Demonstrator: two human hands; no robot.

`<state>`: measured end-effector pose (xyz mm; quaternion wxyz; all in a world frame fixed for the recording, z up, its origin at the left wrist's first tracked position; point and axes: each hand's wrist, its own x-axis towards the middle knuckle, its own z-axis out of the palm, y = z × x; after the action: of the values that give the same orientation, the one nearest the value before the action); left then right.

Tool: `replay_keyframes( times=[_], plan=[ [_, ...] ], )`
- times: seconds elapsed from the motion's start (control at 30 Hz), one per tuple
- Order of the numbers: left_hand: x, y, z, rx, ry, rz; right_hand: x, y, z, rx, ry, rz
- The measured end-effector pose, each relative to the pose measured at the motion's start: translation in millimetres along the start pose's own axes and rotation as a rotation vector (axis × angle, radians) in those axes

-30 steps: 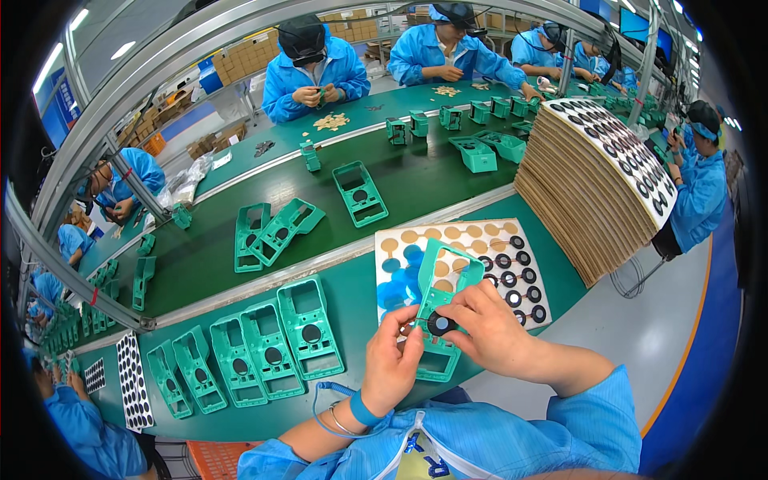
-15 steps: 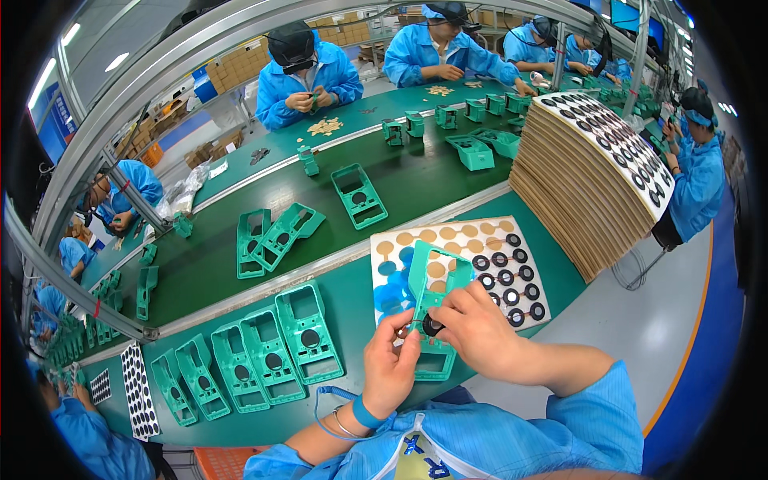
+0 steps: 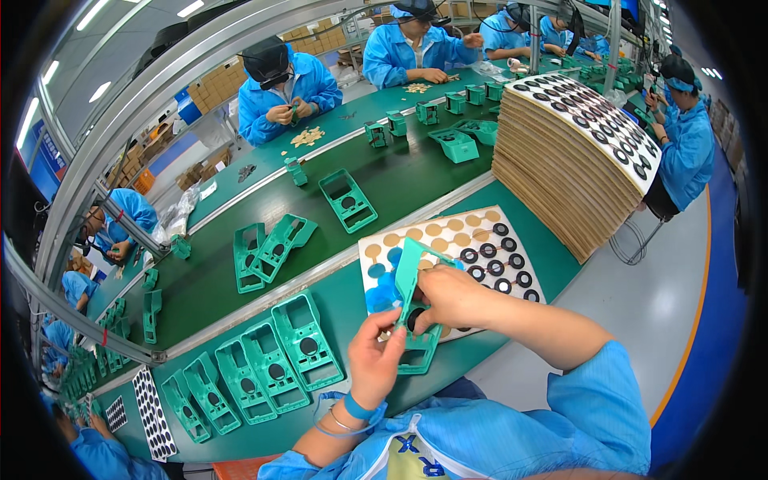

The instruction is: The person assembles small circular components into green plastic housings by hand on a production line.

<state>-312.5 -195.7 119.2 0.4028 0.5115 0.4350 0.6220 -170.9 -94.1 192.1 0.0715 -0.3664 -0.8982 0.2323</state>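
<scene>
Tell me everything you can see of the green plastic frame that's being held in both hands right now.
The green plastic frame looks like moulded plastic, a long flat housing with a raised rim and a window cut near its top. It is held tilted, nearly on end, above the card sheet of black rings. The left hand grips its lower edge; the right hand presses a black ring at its round hole.

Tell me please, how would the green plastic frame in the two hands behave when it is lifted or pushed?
The green plastic frame probably stays stiff: the left hand and right hand hold it upright without sagging. It seems light, since fingertips alone carry it. Being flat, it should slide rather than roll.
</scene>
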Motion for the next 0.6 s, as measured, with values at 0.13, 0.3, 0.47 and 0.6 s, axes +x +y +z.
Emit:
replay_keyframes(
  times=[0.13, 0.3, 0.47, 0.6],
  plan=[
    [16, 9, -13, -0.234, -0.037, -0.15, -8, -3, -16, 0.175, 0.119, -0.125],
    [22, 20, -29, -0.283, -0.106, -0.211, -14, 11, -47, -0.187, 0.773, -0.264],
    [29, 13, -27, -0.27, -0.24, -0.273, 1, 28, -22, 0.162, 0.248, -0.004],
    [42, 22, -24, -0.166, -0.323, -0.606, 2, 11, -30, -0.072, 0.142, 0.051]
  ],
)
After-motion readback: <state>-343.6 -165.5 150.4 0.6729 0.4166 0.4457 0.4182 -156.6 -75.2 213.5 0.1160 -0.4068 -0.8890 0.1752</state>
